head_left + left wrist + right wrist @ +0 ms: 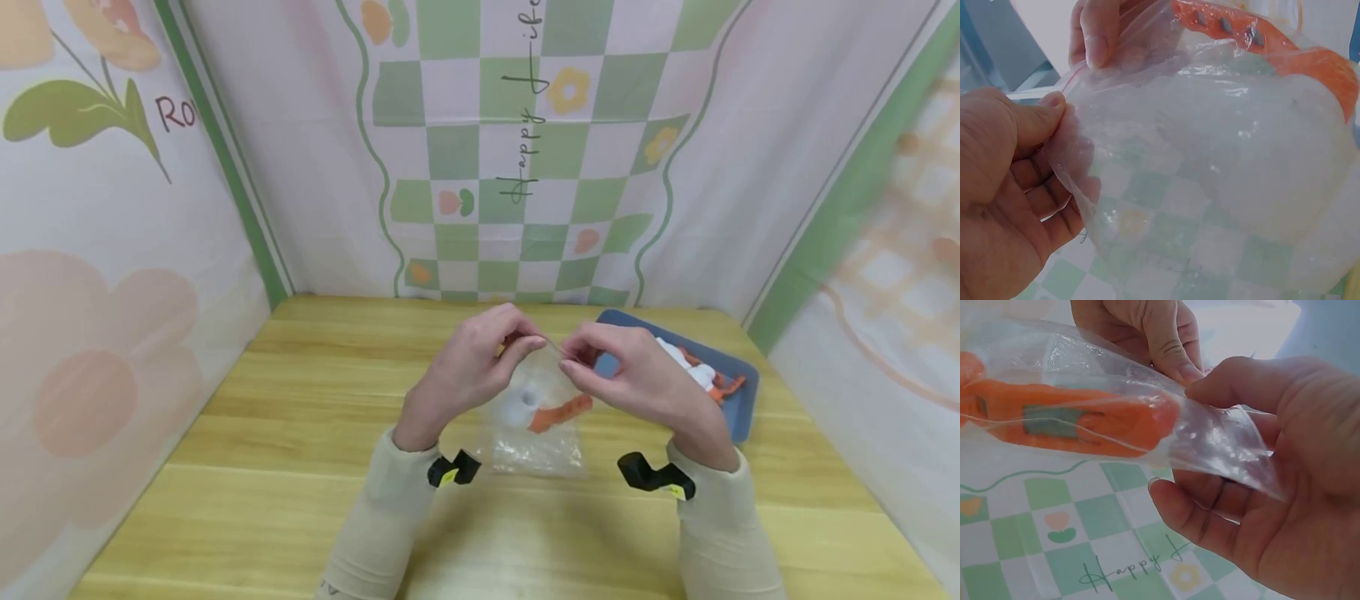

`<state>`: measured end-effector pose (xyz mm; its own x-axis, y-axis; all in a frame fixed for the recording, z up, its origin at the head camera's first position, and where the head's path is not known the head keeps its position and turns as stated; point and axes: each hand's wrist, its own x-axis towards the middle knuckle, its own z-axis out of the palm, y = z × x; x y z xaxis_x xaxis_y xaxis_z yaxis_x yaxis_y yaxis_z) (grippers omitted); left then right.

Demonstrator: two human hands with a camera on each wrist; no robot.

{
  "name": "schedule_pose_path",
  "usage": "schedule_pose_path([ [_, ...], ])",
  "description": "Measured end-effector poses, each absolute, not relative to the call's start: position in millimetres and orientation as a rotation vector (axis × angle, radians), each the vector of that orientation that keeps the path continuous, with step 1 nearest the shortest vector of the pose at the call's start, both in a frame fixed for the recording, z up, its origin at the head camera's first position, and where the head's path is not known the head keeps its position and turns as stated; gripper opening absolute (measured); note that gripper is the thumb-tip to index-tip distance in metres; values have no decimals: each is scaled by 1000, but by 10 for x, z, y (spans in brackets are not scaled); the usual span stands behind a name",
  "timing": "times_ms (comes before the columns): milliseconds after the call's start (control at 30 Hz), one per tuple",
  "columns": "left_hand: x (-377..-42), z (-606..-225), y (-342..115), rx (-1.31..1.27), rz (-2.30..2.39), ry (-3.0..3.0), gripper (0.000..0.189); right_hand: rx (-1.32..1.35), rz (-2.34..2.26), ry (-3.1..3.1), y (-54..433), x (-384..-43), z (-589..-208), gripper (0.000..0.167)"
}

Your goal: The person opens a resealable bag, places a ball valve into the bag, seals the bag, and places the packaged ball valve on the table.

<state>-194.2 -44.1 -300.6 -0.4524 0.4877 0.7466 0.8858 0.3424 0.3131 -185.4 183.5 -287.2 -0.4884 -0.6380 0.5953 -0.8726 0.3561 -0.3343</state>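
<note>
The left hand (476, 358) and right hand (636, 375) each pinch the upper edge of a clear zip-lock bag (536, 454). Below the grip, inside it, sits a slotted orange strap (561, 414). The step seems to be working the seal (1074, 79); next calls for even fingertip pressure along it.

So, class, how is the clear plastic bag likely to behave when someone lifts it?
The bag is probably floppy, as its thin film looks wrinkled. It may feel slippery, given its glossy highlights. It might also sag unevenly, since an orange strip lies inside.
</note>
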Motion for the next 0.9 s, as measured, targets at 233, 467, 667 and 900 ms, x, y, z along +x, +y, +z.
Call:
schedule_pose_path([
  [233, -1925, -2993, -465, -1149, -935, -2046, 7, 1337, 835, -2190, 1817, -1836, -2850, 27],
  [467, -1927, -2986, -465, -1141, -919, -2038, 7, 1294, 795, -2192, 1834, -1821, -2848, 27],
  [667, -1934, -2988, -457, -1140, -918, -2034, 7, 1295, 805, -2197, 1853, -1827, -2846, 28],
  [900, -1926, -2978, -449, -1151, -908, -2037, 7, 1279, 857, -2275, 1892, -1833, -2856, 24],
])
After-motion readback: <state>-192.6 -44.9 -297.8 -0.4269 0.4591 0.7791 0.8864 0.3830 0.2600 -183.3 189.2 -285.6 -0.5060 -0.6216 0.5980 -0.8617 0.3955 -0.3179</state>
